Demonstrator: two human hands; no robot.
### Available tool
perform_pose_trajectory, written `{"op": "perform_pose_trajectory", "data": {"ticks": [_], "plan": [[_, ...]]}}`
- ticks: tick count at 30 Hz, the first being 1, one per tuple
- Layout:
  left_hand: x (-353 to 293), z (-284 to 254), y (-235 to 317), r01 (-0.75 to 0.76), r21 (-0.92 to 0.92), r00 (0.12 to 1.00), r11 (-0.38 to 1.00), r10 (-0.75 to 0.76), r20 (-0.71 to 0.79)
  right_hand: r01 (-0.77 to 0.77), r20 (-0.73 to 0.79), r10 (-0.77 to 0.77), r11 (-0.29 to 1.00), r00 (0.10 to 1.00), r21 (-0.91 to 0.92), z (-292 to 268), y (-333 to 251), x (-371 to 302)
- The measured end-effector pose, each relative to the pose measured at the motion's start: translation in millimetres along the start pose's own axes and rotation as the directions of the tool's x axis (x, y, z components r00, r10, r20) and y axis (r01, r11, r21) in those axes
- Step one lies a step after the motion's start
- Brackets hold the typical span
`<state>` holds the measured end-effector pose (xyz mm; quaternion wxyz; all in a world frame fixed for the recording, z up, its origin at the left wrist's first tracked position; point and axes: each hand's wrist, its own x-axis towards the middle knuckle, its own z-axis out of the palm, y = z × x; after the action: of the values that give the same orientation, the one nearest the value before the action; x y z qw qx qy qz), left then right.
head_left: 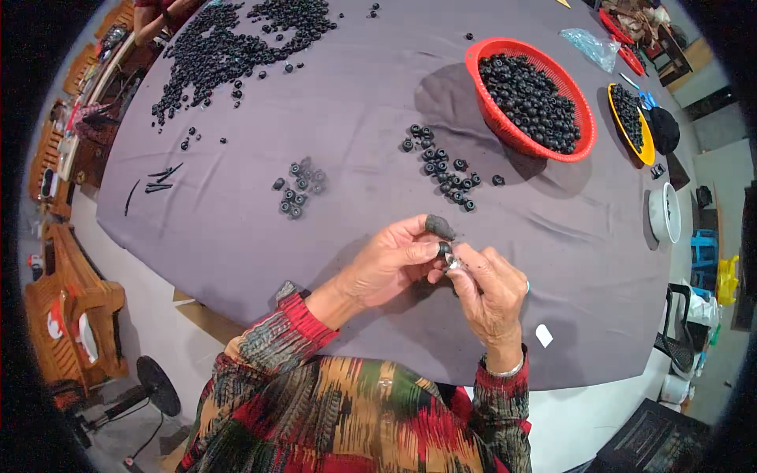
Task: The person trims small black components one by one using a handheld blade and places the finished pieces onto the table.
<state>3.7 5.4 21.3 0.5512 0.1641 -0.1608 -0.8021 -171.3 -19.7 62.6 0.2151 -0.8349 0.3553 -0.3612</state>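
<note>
My left hand (390,266) pinches a small black round part (444,249) between thumb and fingers, and a dark cover wraps one fingertip. My right hand (490,293) is closed on a small shiny piece (453,263), held against that part; its exact kind is mostly hidden by the fingers. Just beyond my hands lies a loose group of similar black parts (445,175), some showing a ring-shaped opening. A smaller cluster (298,193) sits to the left. Both hands hover over the near side of the grey cloth (355,134) on the table.
A red basket (587,142) full of black parts stands at the far right, near a yellow tray (646,146) and a white bowl (666,213). A big spread of parts (213,63) covers the far left. Thin black strips (159,187) lie left; a white scrap (544,336) lies right.
</note>
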Motion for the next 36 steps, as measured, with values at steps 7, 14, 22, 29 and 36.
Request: {"op": "perform_pose_trajectory", "data": {"ticks": [7, 14, 22, 29, 36], "plan": [[-0.5, -6.8, -0.7, -0.036, 0.033, 0.999, 0.999, 0.036, 0.016, 0.027, 0.003, -0.027, 1.000, 1.000, -0.009, -1.4, -0.4, 1.9], [-2.2, -8.1, -1.9, -0.011, 0.046, 1.000, 0.999, 0.011, 0.007, 0.032, -0.032, -0.031, 0.999, 0.999, 0.042, -0.7, -2.0, 2.5], [-2.9, -4.5, 3.7, -0.018, 0.093, 0.999, 0.996, 0.015, 0.041, 0.022, 0.011, -0.023, 1.000, 1.000, 0.017, -1.8, -1.4, 0.0], [-2.7, -12.5, 4.3, -0.024, 0.216, 1.000, 0.976, 0.023, 0.006, 0.001, 0.032, -0.002, 0.999, 0.999, 0.042, 2.9, 1.1, 1.2], [-1.5, -14.9, 0.9, 0.003, 0.210, 0.999, 0.978, 0.006, -0.042, -0.085, 0.062, 0.083, 0.996, 0.995, 0.030, 6.9, 1.2, 2.1]]}}
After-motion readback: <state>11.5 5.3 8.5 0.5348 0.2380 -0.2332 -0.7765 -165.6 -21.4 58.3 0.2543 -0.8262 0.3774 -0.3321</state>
